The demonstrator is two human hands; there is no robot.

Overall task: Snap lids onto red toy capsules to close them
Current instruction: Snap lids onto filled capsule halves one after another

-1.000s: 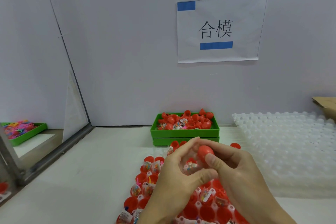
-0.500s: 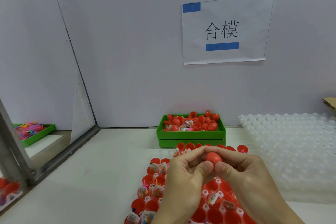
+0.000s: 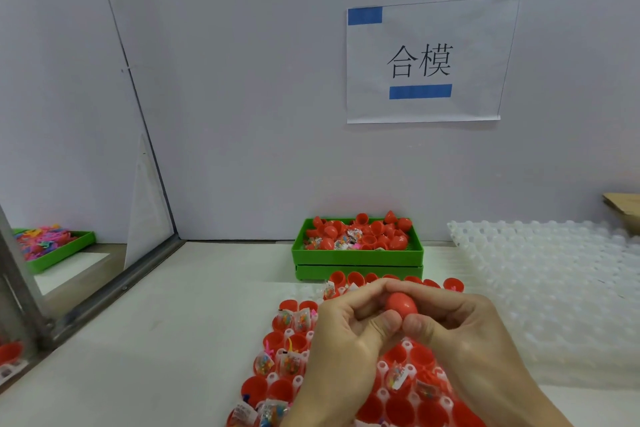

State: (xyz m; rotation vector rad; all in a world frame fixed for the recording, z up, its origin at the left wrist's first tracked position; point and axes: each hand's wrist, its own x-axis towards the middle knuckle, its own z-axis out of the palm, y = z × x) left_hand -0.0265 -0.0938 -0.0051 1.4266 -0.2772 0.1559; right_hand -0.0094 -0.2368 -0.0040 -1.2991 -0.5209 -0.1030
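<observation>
Since a second ago, your two hands have drawn tighter together around the red capsule (image 3: pixel 401 304), and both thumbs now press side by side just beneath it. Your left hand (image 3: pixel 341 333) curls its fingers over the top left of the capsule, while your right hand (image 3: pixel 460 326) wraps it from the right; between them only the rounded red front shows, so you cannot tell whether the lid is fully seated. You hold it at lower centre of the frame, above the tray of open red halves (image 3: pixel 277 388), several of which carry small wrapped toys (image 3: pixel 289 317). Just behind your hands, at centre, stands the green bin (image 3: pixel 356 255) heaped with loose red shells and toy packets. To the right lies a clear dimpled tray (image 3: pixel 554 288), with a brown cardboard edge (image 3: pixel 623 208) at the far right. At the left edge another green tray (image 3: pixel 62 251) holds bright coloured pieces. A paper sign (image 3: pixel 426 59) hangs on the wall, upper right.
</observation>
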